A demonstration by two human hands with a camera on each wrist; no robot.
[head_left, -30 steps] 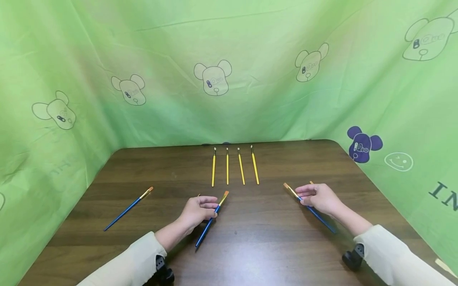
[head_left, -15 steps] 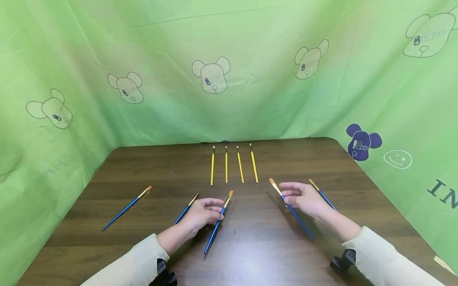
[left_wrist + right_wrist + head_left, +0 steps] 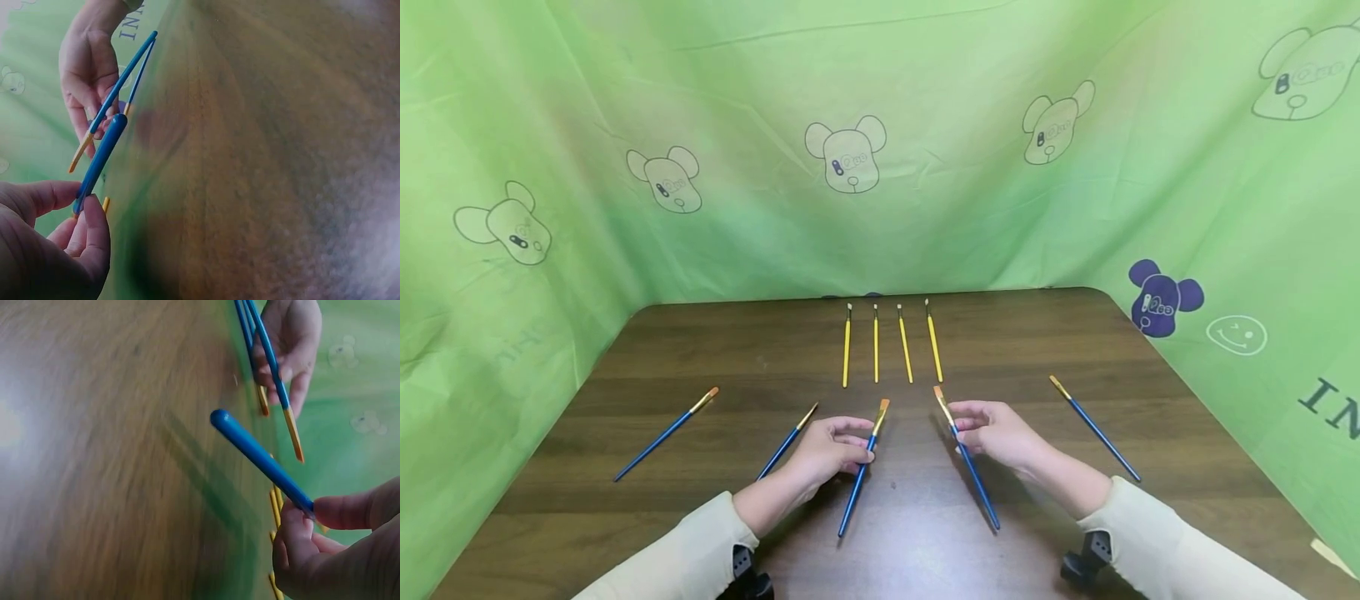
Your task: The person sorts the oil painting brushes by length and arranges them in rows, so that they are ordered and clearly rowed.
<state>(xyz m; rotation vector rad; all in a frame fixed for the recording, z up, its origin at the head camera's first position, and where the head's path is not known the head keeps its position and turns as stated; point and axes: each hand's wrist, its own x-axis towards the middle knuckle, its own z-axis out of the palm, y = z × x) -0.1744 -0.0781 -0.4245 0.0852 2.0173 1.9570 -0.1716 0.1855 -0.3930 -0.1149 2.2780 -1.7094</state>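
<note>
My left hand [image 3: 829, 450] pinches a blue paintbrush [image 3: 856, 498] between thumb and fingers, bristles pointing away and handle end toward me. Facing it, my right hand [image 3: 1003, 435] pinches another blue paintbrush [image 3: 977, 483] with a flat orange tip. The two brushes lean toward each other at the tips and stay apart. In the left wrist view the handle [image 3: 103, 156] rises from the pinching fingers. The right wrist view shows the other handle [image 3: 262, 464] above the wood, with its shadow below. Beside my left hand lies a pointed blue brush [image 3: 784, 445], partly hidden by the wrist.
Several yellow brushes [image 3: 876, 350] lie in a row near the far edge of the brown table [image 3: 737, 350]. One blue brush [image 3: 662, 444] lies at the left, another [image 3: 1097, 432] at the right. A green printed cloth [image 3: 925, 225] hangs behind and along both sides.
My right hand has moved left toward the middle with its paintbrush, uncovering the blue brush at the right. My left hand has shifted slightly right, its brush turning a little more upright in view.
</note>
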